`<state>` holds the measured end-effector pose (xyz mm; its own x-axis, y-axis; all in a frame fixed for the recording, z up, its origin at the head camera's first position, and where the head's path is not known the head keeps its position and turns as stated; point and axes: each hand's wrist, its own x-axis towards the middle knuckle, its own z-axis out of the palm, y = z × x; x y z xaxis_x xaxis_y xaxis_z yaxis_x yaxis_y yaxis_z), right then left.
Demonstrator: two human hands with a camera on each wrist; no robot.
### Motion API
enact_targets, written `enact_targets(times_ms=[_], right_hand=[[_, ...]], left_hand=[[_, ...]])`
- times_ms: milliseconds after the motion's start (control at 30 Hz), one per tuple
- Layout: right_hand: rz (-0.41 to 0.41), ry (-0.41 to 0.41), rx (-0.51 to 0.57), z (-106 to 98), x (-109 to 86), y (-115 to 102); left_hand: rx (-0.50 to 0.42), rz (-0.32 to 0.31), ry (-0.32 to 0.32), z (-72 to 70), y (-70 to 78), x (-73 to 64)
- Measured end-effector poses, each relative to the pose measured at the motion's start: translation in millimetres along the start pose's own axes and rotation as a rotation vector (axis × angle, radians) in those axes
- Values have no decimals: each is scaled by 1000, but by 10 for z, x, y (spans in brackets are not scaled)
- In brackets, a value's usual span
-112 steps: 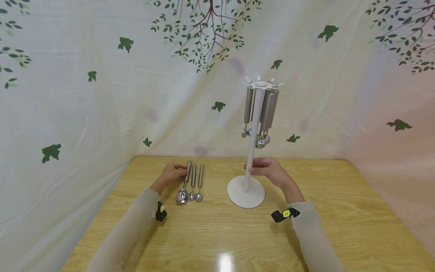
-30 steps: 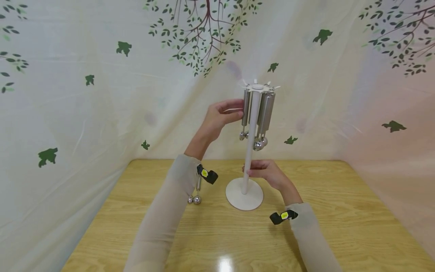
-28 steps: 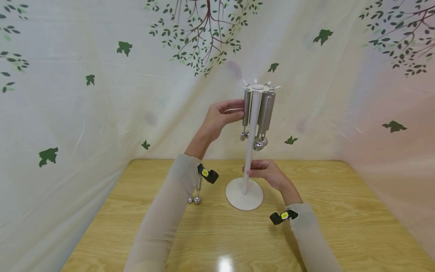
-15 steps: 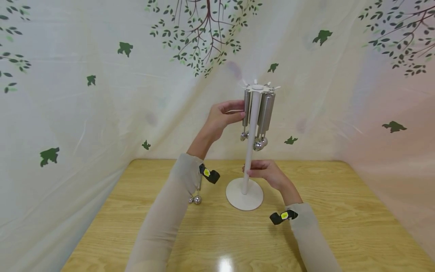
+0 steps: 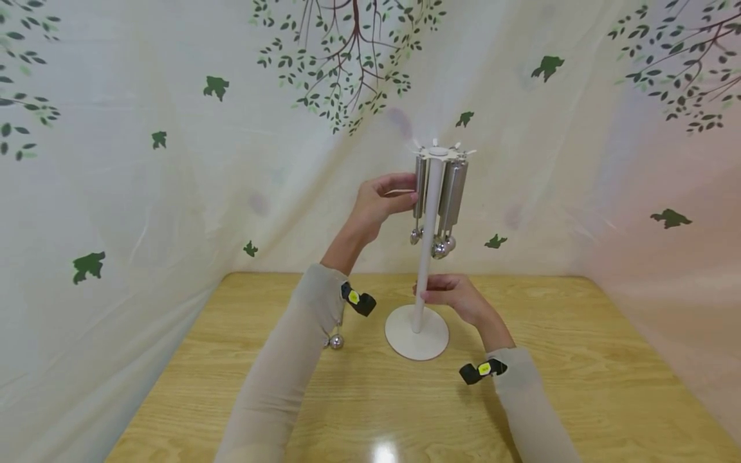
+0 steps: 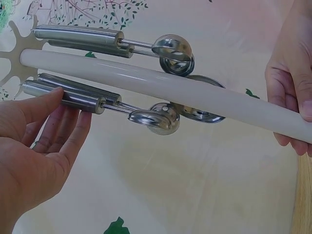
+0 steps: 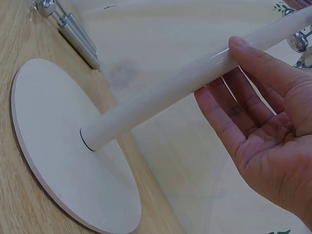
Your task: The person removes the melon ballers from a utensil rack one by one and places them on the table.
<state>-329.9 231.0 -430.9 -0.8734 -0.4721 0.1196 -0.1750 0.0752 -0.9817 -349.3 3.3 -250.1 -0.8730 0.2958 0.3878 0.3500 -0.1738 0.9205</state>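
Steel spoon (image 6: pixel 85 101) is up at the top of the utensil stand, left side as the wearer sees it, handle near vertical, bowl pointing down. Left hand (image 6: pixel 36 165) pinches it by the handle: thumb on the near face, fingertips on the opposite face, bowl well clear below the fingers. Handle's top end sits right by the white hook ring (image 5: pixel 438 153). Can't tell from these angles if its eye is actually seated on a hook.

Neighbouring spoon (image 6: pixel 112 96) hangs just behind the held one. Two more spoons (image 6: pixel 80 35) hang across the pole, bowls overlapping in the left wrist view. A wider bowl (image 6: pixel 200 114) shows partly behind the pole.

Right hand (image 7: pixel 278 151) grasps the white pole (image 7: pixel 156 100) low down, thumb on one side, fingertips on the other, above the round base (image 7: pixel 53 136). Base is flat on the wood tabletop (image 5: pixel 463 418). Loose spoons (image 5: pixel 337 341) lie beside it, partly hidden by the left sleeve (image 5: pixel 289 341).
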Motion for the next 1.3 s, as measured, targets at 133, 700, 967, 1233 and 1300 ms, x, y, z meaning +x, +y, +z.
enact_targets(times_ms=[133, 700, 967, 1233, 1300], right_hand=[[-4, 1, -4, -6, -1, 5], [-12, -14, -3, 4, -18, -4], [-24, -12, 0, 21, -15, 6], [-12, -1, -11, 5, -7, 31], [-15, 0, -9, 6, -9, 30]], left_hand=[[-19, 15, 10, 8, 9, 4], [-128, 68, 96, -20, 28, 20], [-98, 44, 80, -133, -12, -49], [-37, -49, 65, -451, -150, -219], [-31, -68, 64, -542, -186, -272]])
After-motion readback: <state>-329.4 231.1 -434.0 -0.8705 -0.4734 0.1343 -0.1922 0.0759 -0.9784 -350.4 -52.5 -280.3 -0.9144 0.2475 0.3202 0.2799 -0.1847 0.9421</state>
